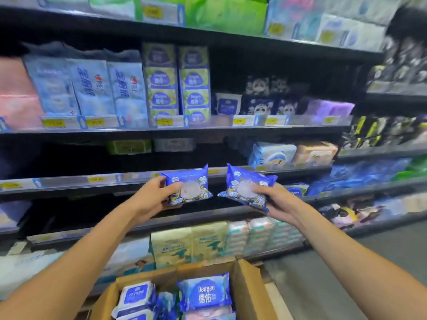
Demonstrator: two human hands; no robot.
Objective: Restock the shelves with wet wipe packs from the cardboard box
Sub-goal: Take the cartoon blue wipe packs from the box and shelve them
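My left hand (154,197) grips a small blue wet wipe pack (193,184) by its left edge. My right hand (275,197) grips a second, matching blue pack (242,184) from its right side. Both packs are held up side by side in front of the dark middle shelf (97,181), a small gap between them. Below, the open cardboard box (248,294) holds several more blue and white wipe packs (204,294).
Shelves of tissue and wipe packs rise in front, with yellow price tags (164,122) on the rails. The shelf bay behind the held packs looks dark with few goods. An aisle floor (335,273) runs off at the lower right. Green-beige packs (184,245) stand behind the box.
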